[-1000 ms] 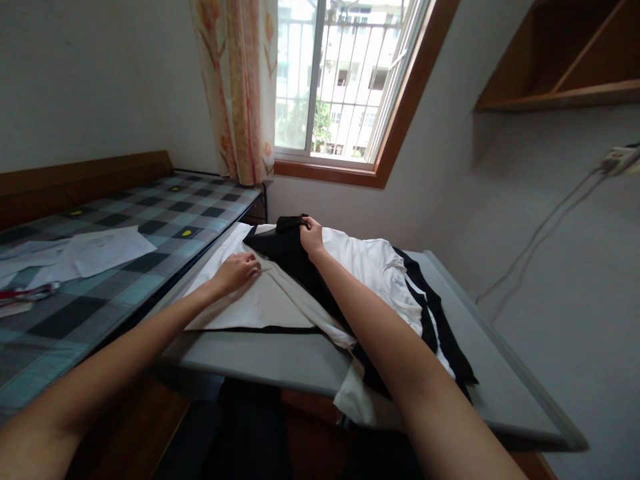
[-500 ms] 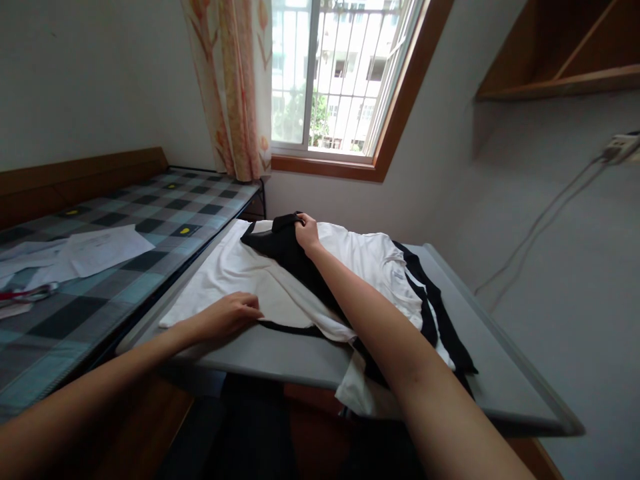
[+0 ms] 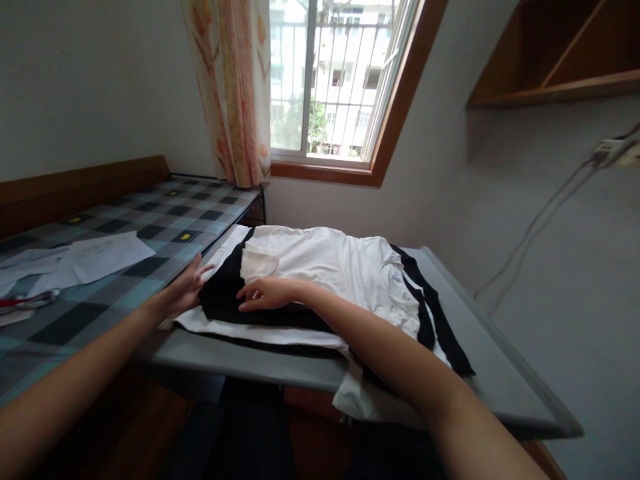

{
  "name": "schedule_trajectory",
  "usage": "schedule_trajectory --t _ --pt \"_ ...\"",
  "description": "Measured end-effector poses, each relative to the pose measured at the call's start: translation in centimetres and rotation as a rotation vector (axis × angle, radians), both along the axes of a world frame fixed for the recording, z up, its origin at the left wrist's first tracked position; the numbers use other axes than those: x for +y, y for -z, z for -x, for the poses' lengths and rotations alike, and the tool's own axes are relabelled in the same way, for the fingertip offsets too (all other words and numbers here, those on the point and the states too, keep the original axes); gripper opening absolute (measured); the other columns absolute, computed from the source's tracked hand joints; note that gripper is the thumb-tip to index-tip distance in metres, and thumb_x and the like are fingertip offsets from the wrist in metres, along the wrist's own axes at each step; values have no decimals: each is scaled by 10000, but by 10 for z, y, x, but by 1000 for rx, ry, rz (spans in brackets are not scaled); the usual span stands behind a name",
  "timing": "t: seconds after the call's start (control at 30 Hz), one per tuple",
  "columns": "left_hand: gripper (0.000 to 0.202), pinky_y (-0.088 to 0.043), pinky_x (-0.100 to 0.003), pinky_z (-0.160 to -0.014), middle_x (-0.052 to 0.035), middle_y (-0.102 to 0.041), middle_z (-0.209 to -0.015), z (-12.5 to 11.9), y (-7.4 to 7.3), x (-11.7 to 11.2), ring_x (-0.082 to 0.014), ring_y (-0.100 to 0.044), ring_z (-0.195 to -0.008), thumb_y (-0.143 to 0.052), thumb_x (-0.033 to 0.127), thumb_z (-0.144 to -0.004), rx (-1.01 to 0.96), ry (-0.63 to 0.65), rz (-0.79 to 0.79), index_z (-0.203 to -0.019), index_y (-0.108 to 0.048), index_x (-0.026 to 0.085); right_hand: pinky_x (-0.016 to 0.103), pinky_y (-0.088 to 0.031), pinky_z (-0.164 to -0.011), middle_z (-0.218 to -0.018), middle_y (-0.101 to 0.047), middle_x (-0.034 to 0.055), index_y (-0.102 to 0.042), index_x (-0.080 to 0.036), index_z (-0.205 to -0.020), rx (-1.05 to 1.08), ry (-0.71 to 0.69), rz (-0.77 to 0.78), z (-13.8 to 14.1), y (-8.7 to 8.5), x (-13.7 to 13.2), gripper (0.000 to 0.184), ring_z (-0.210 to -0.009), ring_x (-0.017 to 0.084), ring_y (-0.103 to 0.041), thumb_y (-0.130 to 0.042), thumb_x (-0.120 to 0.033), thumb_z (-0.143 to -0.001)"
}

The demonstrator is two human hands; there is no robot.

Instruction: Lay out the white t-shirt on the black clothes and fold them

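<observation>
A white T-shirt [image 3: 320, 257] lies on top of a stack of black and white garments, with its neckline toward the right. Black cloth [image 3: 225, 283] lies flat at the stack's left end, and a cream-coloured cloth piece [image 3: 257, 264] rests beside it. My left hand [image 3: 187, 288], open with fingers spread, is at the left edge of the black cloth. Over that cloth is my right hand [image 3: 267, 294], its fingers loosely bent and apart, nothing gripped. White cloth [image 3: 280, 333] shows under the black layer along the near side. One white end [image 3: 350, 393] hangs over the front edge.
The garments lie on a grey board-like table [image 3: 505, 373]. At the left stands a bed with a checked mattress [image 3: 120, 280], holding papers [image 3: 105, 257]. Ahead are a curtain [image 3: 235, 100] and a barred window [image 3: 335, 87]. A shelf [image 3: 560, 90] hangs at the upper right.
The black cloth has come down flat at the left, and my right hand has let it go and moved nearer. My left hand has moved left and opened.
</observation>
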State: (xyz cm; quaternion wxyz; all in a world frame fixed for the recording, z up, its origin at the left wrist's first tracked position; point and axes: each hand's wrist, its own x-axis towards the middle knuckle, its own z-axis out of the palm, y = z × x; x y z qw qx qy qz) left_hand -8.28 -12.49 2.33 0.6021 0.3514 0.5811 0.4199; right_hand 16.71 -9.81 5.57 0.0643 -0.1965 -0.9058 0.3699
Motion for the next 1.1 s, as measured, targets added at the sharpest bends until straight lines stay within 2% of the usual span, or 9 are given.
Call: schedule_trajectory --t 0.07,0.17,0.23,0.33,0.5,0.6,0.7,0.97,1.1 --pt "970 -578 -318 -663 -128 -710 -1089 -5 3 2 -245 -719 -803 -810 470 -684 155 -23 -48 -1490 -324 233 224 -497 -757 -1024 -736 67 -687 -165 -1175 -9 6 -25 -20 1 -8 353 -854 152 -678 -685 -325 -861" --pt "1076 -571 -317 -645 -101 -720 -1037 5 4 5 -244 -717 -759 -883 325 -566 361 88 -105 -1486 -330 258 237 -508 -758 -1044 -738 79 -681 -170 -1192 -10 135 -70 -64 -1 -5 337 -876 160 -693 -649 -318 -890" --pt "1024 -574 -358 -666 -86 -724 -982 19 4 7 -262 -714 -762 -841 370 -582 491 157 -127 -1472 -355 230 274 -511 -804 -1042 -739 90 -693 -169 -1167 -46 287 -180 -99 0 3 307 -912 186 -693 -629 -310 -902" --pt "910 -570 -424 -770 -105 -707 -996 33 11 8 -302 -696 -886 -731 507 -643 821 153 -207 -1426 -426 155 332 -480 -922 -1157 -707 114 -686 -177 -1187 -110 536 -356 -154 7 12 302 -1045 230 -659 -593 -292 -923" --pt "708 -410 -521 -1040 -153 -549 -1346 8 46 -12 -360 -527 -1249 -484 648 -800 1324 181 -408 -1342 -569 201 508 -328 -1088 -1456 -489 158 -541 -240 -1404 -432 944 -578 -216 45 2 567 -1337 369 -432 -538 -533 -918" --pt "663 -363 -526 -1074 -148 -488 -1402 -8 62 -21 -367 -496 -1275 -429 626 -846 1502 175 -480 -1368 -563 240 614 -253 -1097 -1553 -363 123 -446 -312 -1472 -511 993 -535 -229 71 -10 592 -1410 418 -301 -436 -578 -944" --pt "641 -386 -460 -1071 -136 -488 -1398 -7 67 -16 -333 -517 -1248 -414 589 -866 1499 196 -525 -1375 -555 227 665 -210 -1093 -1577 -329 82 -418 -346 -1483 -499 1009 -521 -231 86 -12 565 -1434 412 -244 -368 -572 -968" --pt "669 -372 -447 -1091 -160 -450 -1463 -6 64 35 -342 -480 -1298 -442 572 -851 1450 247 -544 -1372 -538 163 711 -208 -1073 -1580 -330 29 -458 -384 -1445 -436 1028 -502 -233 86 16 517 -1449 381 -214 -355 -567 -973" --pt "643 -373 -480 -1077 -141 -453 -1465 -6 62 40 -351 -489 -1288 -415 581 -870 1490 256 -514 -1383 -528 210 674 -202 -1101 -1576 -341 27 -464 -363 -1446 -432 1034 -505 -234 86 18 512 -1452 362 -223 -367 -541 -976"
